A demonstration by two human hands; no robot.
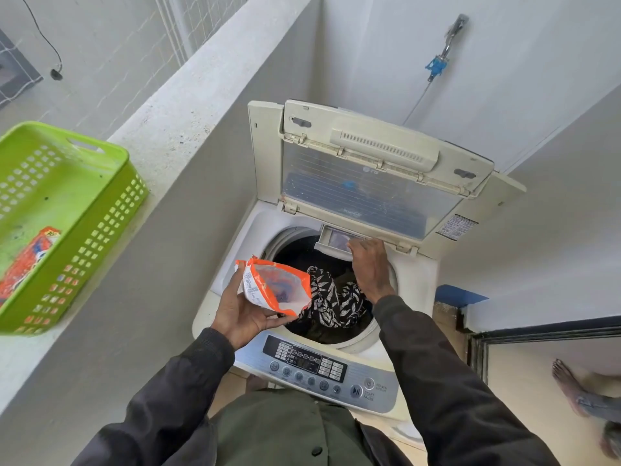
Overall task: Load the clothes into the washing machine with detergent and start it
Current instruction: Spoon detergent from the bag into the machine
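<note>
A white top-loading washing machine (232, 250) stands in the corner with its lid (369, 183) raised. Dark clothes with a black-and-white leaf print (332, 301) lie in the drum. My left hand (245, 314) holds an opened orange and white detergent pouch (275, 287) over the drum's left rim, mouth facing me. My right hand (369, 267) reaches across the drum, its fingers on the pulled-out detergent drawer (336, 240) under the lid. The control panel (322, 368) with its start button lies nearest me.
A green plastic basket (67, 223) sits on the concrete ledge at left, with another orange packet (27, 264) inside. A tap (447, 48) with a hose hangs on the back wall. A doorway and another person's bare foot (568, 381) show at lower right.
</note>
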